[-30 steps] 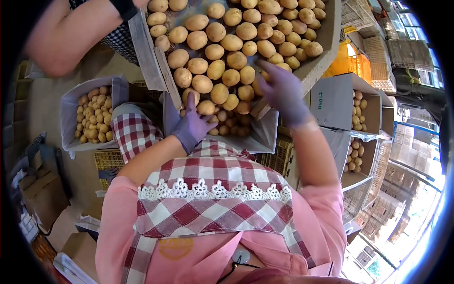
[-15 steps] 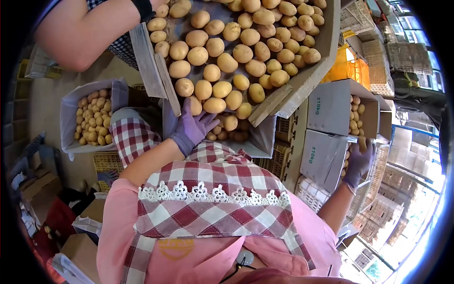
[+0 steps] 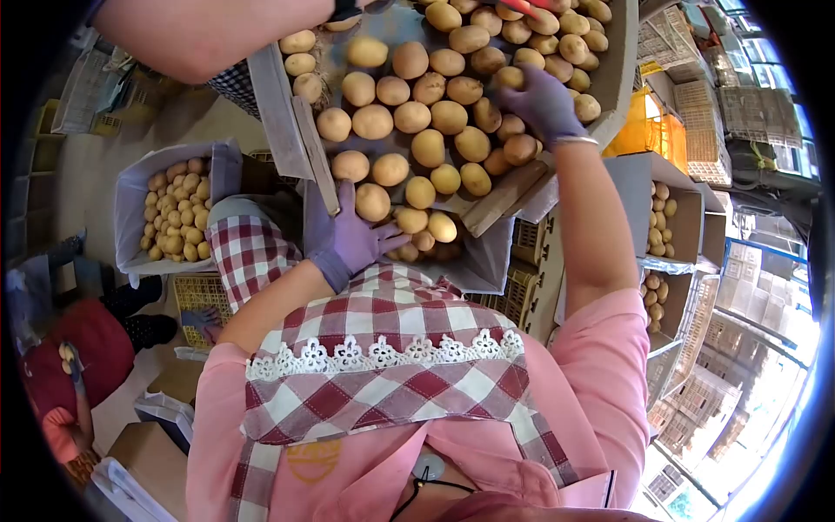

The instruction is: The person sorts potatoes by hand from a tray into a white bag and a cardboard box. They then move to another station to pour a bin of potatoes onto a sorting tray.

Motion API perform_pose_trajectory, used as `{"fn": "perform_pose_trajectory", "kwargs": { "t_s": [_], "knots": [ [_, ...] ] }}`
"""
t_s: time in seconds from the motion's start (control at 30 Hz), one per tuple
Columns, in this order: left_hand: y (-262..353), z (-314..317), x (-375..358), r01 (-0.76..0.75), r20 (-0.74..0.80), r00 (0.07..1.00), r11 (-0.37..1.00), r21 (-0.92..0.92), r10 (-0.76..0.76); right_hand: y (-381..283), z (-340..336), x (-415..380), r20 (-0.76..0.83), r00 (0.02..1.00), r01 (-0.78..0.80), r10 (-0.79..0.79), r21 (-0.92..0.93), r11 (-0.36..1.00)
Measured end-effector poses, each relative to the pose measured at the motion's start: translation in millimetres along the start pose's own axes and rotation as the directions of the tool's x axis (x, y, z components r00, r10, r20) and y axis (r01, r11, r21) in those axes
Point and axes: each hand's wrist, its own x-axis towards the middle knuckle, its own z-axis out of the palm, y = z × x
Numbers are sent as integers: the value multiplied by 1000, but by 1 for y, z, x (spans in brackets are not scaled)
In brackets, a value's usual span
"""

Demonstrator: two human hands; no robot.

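Many potatoes point(image 3: 413, 117) lie on a sloping wooden tray point(image 3: 280, 113) that narrows toward my body. My left hand point(image 3: 354, 237), in a purple glove, is spread at the mouth of the tray, its fingers beside the lowest potatoes. Below it stands a lined box point(image 3: 489, 261) with more potatoes inside. My right hand point(image 3: 541, 103), also gloved, reaches over the right side of the tray, its fingers curled on a potato point(image 3: 509, 79).
At the left stands a lined box of potatoes point(image 3: 178, 209) above a yellow crate point(image 3: 200, 300). Cardboard boxes with potatoes point(image 3: 661, 217) are stacked at the right. A co-worker's arm point(image 3: 200, 30) crosses the top left; another person point(image 3: 83, 365) is at the lower left.
My right hand has moved from the boxes at the right onto the tray. Potatoes have shifted down toward the box. The co-worker's arm has moved further over the tray, and another person has come into view.
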Motion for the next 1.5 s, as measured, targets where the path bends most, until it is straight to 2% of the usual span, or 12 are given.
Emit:
{"fn": "perform_pose_trajectory", "kwargs": {
  "t_s": [0.07, 0.17, 0.23, 0.27, 0.3, 0.37, 0.67, 0.87, 1.03, 1.17, 1.33, 1.5],
  "knots": [
    [-2, -8, 10, -44, 4, 999, 998, 43, 43, 18, -28, -19, 287, 957, -271, 50, 813, 515],
    [-19, -86, 63, -492, 400, 867, 638, 592, 298, 4, -48, -56, 304, 949, -278, 77, 929, -242],
    [-17, -85, 57, -555, 526, 816, 577, 599, 238, -1, -38, -52, -221, 964, 263, -151, 677, 687],
    [-15, -84, 56, -386, 473, 868, 802, 455, 150, -8, -30, -48, -317, 855, 478, -410, 175, 861],
    [-7, -67, 43, -183, 443, 895, 947, 265, 49, -33, -23, -39, 270, 961, -163, -52, 713, 682],
    [2, -37, 24, 71, 366, 928, 997, 31, -77, -93, 12, -36, 208, 943, 261, -260, 21, 965],
    [-10, -28, 41, -89, 185, 980, 991, 95, 71, -129, 46, -11, 477, 865, 326, -155, -299, 897],
    [-23, -75, 82, -295, 288, 938, 882, 367, 194, 12, -101, -141, -134, 991, 8, 22, 224, 974],
    [-29, -51, 56, -432, 388, 881, 794, 427, 271, 113, -201, -274, 83, 889, -351, 450, -506, 788],
    [-16, -23, 26, -156, 185, 975, 972, 177, 123, 41, -119, -181, -183, 974, 80, -135, -280, 957],
    [-4, -8, 12, -27, 56, 998, 997, 75, 22, -91, 44, -51, 104, 986, -147, 133, 134, 980],
    [-11, -36, 32, -130, 285, 951, 991, 30, 116, -179, 117, -106, -125, 936, 330, -330, -24, 944]
  ]
}}
